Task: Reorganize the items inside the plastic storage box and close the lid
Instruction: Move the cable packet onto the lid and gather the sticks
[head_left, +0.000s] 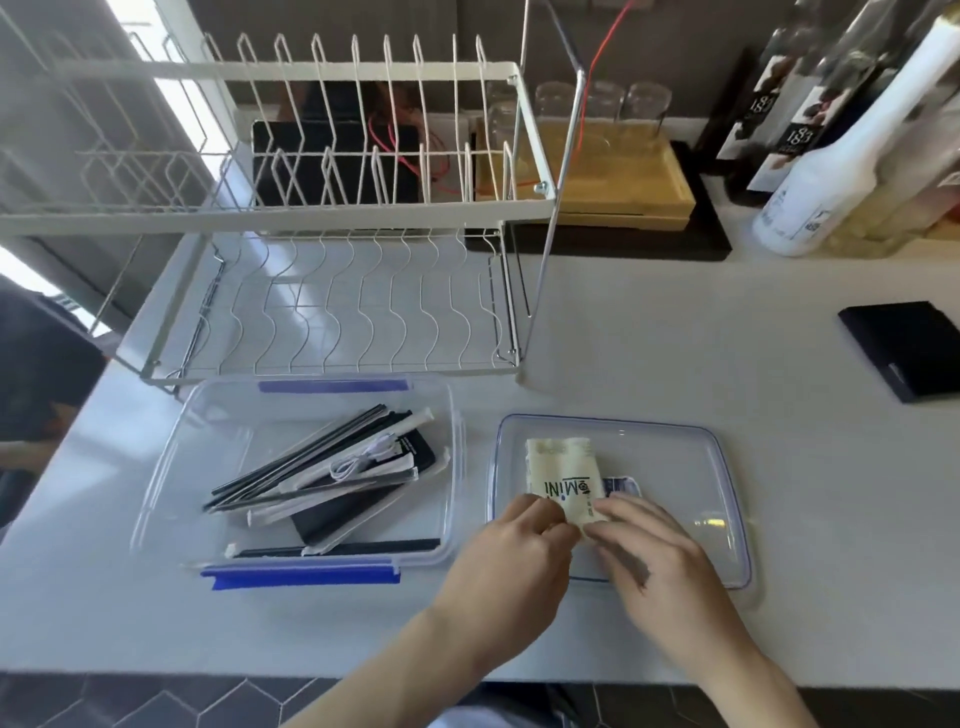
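Over the clear lid (722, 499), which lies flat on the white counter (727, 322) to the right of the storage box (171, 467), both hands meet on a cream packet (563, 470) printed "MINI". The left hand (511, 551) pinches the packet's near left corner between thumb and fingertips; the right hand (644, 551) has its fingers curled onto the near right edge, seemingly gripping it too. A second small pack with a blue edge (621, 485) peeks out from under the packet, just beside the right hand.

To my eye the step is lifting this packet off the lid and back into the box. It looks soft, so holding it by both near corners keeps it from folding. The box stands open with its blue clips (301, 577) down, and a loose heap of black straws (291, 467), paper-wrapped ones and a white cable (358, 460) lies slantwise inside. The packet would sit best in the bare strip along the box's right side, laid flat so the lid can later close.

Behind, an empty wire dish rack (337, 301) stands well clear.
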